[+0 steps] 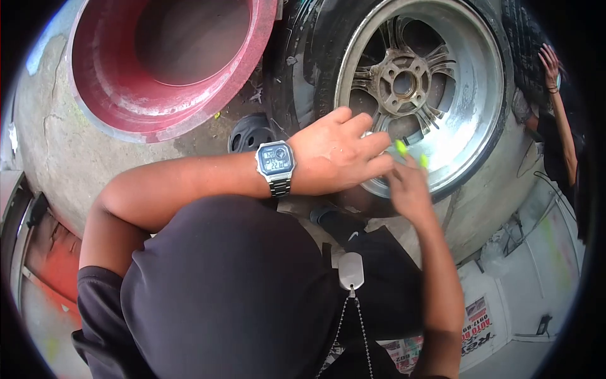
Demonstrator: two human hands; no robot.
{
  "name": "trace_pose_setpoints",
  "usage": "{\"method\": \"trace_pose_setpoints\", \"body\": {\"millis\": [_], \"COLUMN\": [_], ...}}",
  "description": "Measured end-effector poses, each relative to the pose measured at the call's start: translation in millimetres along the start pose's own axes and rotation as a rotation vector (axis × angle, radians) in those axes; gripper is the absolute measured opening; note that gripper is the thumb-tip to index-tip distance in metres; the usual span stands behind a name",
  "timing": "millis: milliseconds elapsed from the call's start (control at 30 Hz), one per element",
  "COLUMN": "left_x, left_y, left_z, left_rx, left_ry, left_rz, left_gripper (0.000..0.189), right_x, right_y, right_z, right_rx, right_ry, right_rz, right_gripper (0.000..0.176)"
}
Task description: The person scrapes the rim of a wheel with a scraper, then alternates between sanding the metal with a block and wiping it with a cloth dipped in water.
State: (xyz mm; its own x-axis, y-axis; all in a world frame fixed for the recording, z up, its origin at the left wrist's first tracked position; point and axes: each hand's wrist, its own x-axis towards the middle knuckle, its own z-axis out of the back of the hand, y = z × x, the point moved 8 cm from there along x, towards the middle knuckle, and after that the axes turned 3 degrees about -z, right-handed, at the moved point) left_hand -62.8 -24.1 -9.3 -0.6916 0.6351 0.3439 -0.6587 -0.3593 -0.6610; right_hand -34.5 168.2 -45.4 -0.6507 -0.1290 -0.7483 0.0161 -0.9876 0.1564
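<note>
My left hand (341, 151), with a silver digital watch (276, 158) on its wrist, is over the near edge of a wheel rim (470, 120). Its fingers are curled in, and whatever they hold is hidden under the hand. Right beside its fingertips is my right hand (410, 189), blurred by motion. Bright yellow-green spots (401, 147) show at the tips of its fingers; I cannot make out whether they are nails or an object. The metal rim has several spokes and a worn hub (405, 83), and sits inside a black tire (287, 95).
A red round basin (230, 95) holding murky liquid stands at the upper left. Black footwear (251, 132) rests on the concrete floor (151, 167). At the right edge, another person's raised hand (550, 63) is near a second tire (522, 44). A metal tag (351, 270) hangs on a chain below me.
</note>
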Motion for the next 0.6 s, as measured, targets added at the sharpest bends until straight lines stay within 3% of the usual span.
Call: {"method": "trace_pose_setpoints", "body": {"millis": [67,100,267,367,400,533,600], "left_x": [1,1,2,2,3,3,3], "left_y": [3,2,3,3,2,1,1], "left_z": [0,-1,1,-1,-2,1,1], "left_rx": [0.025,0.018,0.008,0.019,0.018,0.036,0.035], "left_ry": [0.030,0.044,0.039,0.041,0.055,0.022,-0.002], "left_rz": [-0.002,-0.002,-0.003,-0.005,-0.004,-0.005,-0.004], "left_gripper": [0.033,0.034,0.033,0.031,0.030,0.026,0.026], "right_x": [-15,-12,3,3,5,16,17], "right_y": [-56,-59,6,-59,-80,3,0], "right_z": [22,27,0,12,20,-2,0], "right_rx": [-0.097,-0.137,0.081,-0.083,-0.171,0.095,0.028], "right_ry": [-0.105,-0.053,0.066,0.029,0.106,0.103,0.060], "right_rz": [0.052,0.054,0.200,0.216,0.197,0.342,0.390], "right_gripper": [0.026,0.025,0.022,0.023,0.021,0.019,0.023]}}
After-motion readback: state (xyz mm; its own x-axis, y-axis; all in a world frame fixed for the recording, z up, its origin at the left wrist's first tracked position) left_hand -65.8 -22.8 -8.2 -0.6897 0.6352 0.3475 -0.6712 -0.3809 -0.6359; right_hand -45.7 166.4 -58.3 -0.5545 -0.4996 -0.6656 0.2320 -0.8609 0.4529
